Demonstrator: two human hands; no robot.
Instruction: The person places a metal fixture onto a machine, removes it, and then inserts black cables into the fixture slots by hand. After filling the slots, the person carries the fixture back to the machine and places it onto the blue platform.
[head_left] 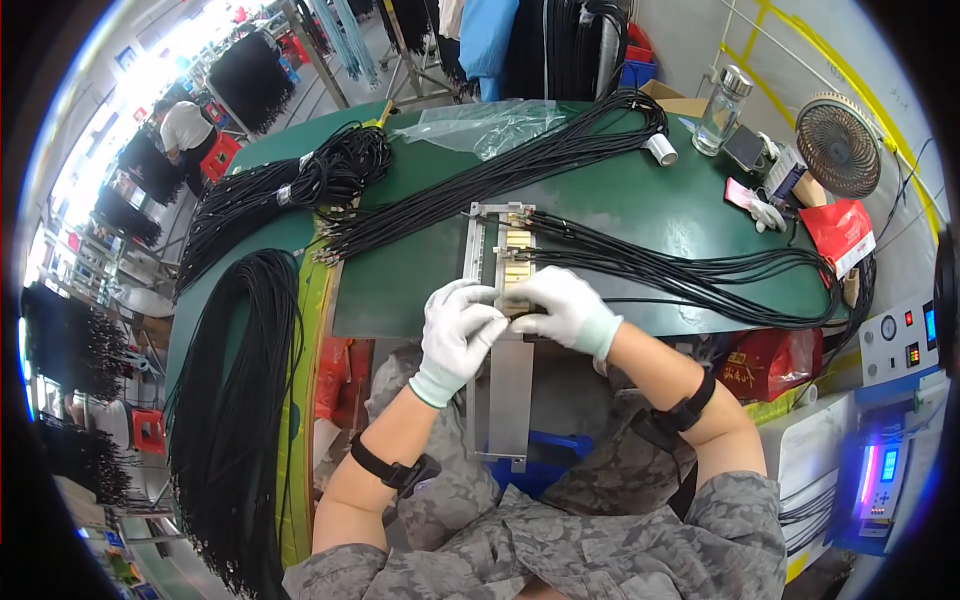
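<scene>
White knit gloves cover both of my hands, which meet at the near end of a narrow metal fixture (475, 250) lying across the table's front edge. My right hand (568, 308) has its thumb and fingers pinched at a black cable (650, 300), which runs out to the right from behind the glove. Close against it, my left hand (458, 335) is closed, its fingertips meeting at the same spot; whatever they grip is hidden. Pale yellow blocks (518, 270) line the fixture. Several black cables (620, 255) have their metal ends set along it and loop away rightward.
Bundles of black cable (500, 165) lie across the green table (400, 290), with another hanging loop (235, 380) at left. At the back right stand a glass bottle (722, 110), a small fan (838, 145) and a red packet (838, 235). Clear plastic film (485, 128) lies at the back.
</scene>
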